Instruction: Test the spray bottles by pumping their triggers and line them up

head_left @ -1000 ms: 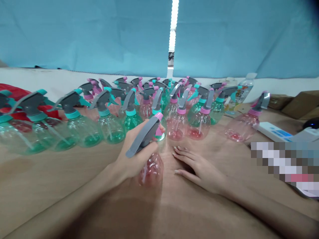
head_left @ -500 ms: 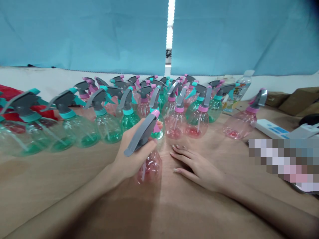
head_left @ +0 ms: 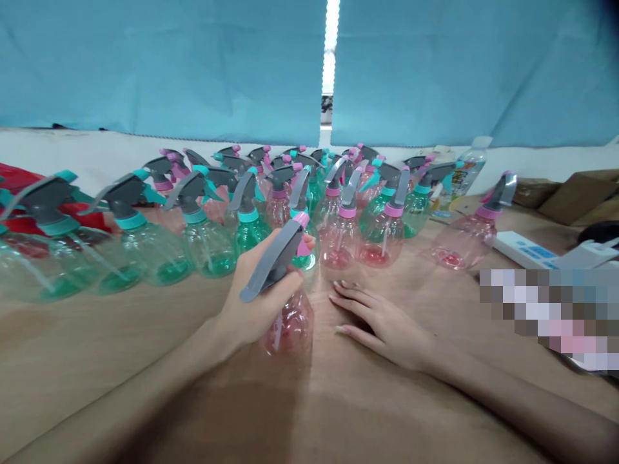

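L hand (head_left: 256, 310) round pink spray btl (head_left: 290, 325) — neck hidden

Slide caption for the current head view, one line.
Left hand grips a pink spray bottle near its top; right hand lies on the table, before more pink and green bottles.

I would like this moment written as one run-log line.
left hand: holds pink trigger spray bottle near its top | right hand: rests on wood-grain tabletop | beyond: green and pink spray bottles
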Demonstrator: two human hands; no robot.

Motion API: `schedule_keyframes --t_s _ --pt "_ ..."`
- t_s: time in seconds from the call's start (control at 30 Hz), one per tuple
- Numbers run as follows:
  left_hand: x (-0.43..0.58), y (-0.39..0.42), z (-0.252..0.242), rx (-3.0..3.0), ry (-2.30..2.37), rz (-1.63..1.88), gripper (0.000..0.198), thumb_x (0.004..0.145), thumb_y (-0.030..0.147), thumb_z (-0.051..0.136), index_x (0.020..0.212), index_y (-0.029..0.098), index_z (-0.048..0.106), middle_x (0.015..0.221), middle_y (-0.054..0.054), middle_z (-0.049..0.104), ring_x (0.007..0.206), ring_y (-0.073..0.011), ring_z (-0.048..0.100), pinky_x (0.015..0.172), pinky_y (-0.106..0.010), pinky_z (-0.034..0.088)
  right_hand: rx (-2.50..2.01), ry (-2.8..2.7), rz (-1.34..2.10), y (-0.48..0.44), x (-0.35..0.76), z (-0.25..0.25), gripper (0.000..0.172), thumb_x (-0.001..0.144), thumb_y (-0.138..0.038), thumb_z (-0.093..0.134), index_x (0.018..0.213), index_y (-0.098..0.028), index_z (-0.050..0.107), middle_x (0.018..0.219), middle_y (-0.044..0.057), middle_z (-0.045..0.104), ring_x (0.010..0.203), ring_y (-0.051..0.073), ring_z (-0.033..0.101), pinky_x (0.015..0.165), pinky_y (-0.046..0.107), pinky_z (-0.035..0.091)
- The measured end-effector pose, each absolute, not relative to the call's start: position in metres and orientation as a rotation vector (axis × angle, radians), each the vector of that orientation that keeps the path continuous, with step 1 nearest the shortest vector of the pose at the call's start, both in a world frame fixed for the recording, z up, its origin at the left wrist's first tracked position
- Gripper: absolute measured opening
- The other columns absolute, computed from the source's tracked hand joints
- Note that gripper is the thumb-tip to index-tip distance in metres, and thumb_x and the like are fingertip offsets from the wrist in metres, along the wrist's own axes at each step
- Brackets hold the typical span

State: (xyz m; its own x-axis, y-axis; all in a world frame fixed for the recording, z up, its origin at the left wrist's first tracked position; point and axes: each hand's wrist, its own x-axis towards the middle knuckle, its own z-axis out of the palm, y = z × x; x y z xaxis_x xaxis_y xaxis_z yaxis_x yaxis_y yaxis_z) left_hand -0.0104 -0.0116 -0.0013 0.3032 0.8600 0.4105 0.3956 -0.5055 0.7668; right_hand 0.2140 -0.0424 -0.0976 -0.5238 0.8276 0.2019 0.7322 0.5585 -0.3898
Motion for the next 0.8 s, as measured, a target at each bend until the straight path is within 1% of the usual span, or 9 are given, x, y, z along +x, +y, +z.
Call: schedule_keyframes --t_s 0.2,0.4,0.5,0.57,0.63,0.73,0.8 --pt "-0.0108 -0.0128 0.0002 2.038 1.091 1.128 0.017 0.070 0.015 0.049 0.082 0.028 0.050 0.061 0.005 0.046 0.055 -0.0164 0.051 0.052 -0.030 0.038 -1.268 -2.457 0.361 -0.0414 0.2133 -0.0959 0.057 0.094 -0.051 0.041 0.138 -0.017 0.045 0.147 0.010 0.042 0.137 0.024 0.036 0.112 0.049 0.031" --pt "-0.0125 -0.0111 0.0014 2.077 1.077 1.128 0.015 0.067 0.015 0.048 0.077 0.026 0.051 0.060 0.005 0.045 0.049 -0.0144 0.042 0.048 -0.030 0.033 -1.257 -2.458 0.363 -0.0416 0.2136 -0.0954 0.056 0.094 -0.051 0.042 0.139 -0.018 0.044 0.146 0.008 0.043 0.137 0.025 0.035 0.112 0.049 0.032" --pt "-0.0148 -0.0105 0.0003 2.073 1.023 1.129 0.009 0.071 0.018 0.049 0.074 0.026 0.051 0.065 0.003 0.049 0.055 -0.0160 0.048 0.052 -0.030 0.037 -1.253 -2.456 0.364 -0.0416 0.2138 -0.0958 0.055 0.094 -0.051 0.042 0.139 -0.019 0.044 0.146 0.007 0.043 0.137 0.025 0.035 0.111 0.049 0.032" --pt "-0.0160 -0.0105 -0.0006 2.053 0.992 1.134 0.006 0.072 0.020 0.050 0.075 0.025 0.051 0.070 0.002 0.054 0.062 -0.0179 0.053 0.055 -0.031 0.040 -1.260 -2.459 0.366 -0.0415 0.2138 -0.0960 0.056 0.094 -0.051 0.042 0.139 -0.018 0.044 0.147 0.007 0.042 0.137 0.025 0.035 0.112 0.049 0.032" --pt "-0.0163 -0.0108 -0.0010 2.047 0.997 1.130 0.006 0.073 0.021 0.051 0.076 0.025 0.052 0.071 0.001 0.055 0.064 -0.0184 0.055 0.056 -0.031 0.042 -1.271 -2.472 0.364 -0.0412 0.2137 -0.0959 0.057 0.094 -0.052 0.041 0.139 -0.017 0.045 0.147 0.007 0.042 0.137 0.024 0.034 0.112 0.047 0.031" --pt "-0.0145 -0.0116 -0.0004 2.071 1.063 1.123 0.015 0.074 0.019 0.051 0.086 0.026 0.056 0.066 0.003 0.051 0.060 -0.0167 0.052 0.056 -0.029 0.043 -1.274 -2.485 0.357 -0.0407 0.2138 -0.0959 0.058 0.094 -0.052 0.040 0.139 -0.016 0.046 0.147 0.008 0.041 0.137 0.024 0.034 0.113 0.045 0.030" --pt "-0.0127 -0.0123 0.0002 2.093 1.104 1.148 0.022 0.074 0.019 0.051 0.094 0.027 0.058 0.066 0.004 0.050 0.057 -0.0151 0.050 0.054 -0.028 0.042 -1.270 -2.485 0.359 -0.0404 0.2142 -0.0963 0.058 0.094 -0.053 0.040 0.139 -0.016 0.045 0.148 0.007 0.040 0.138 0.023 0.034 0.114 0.044 0.030"
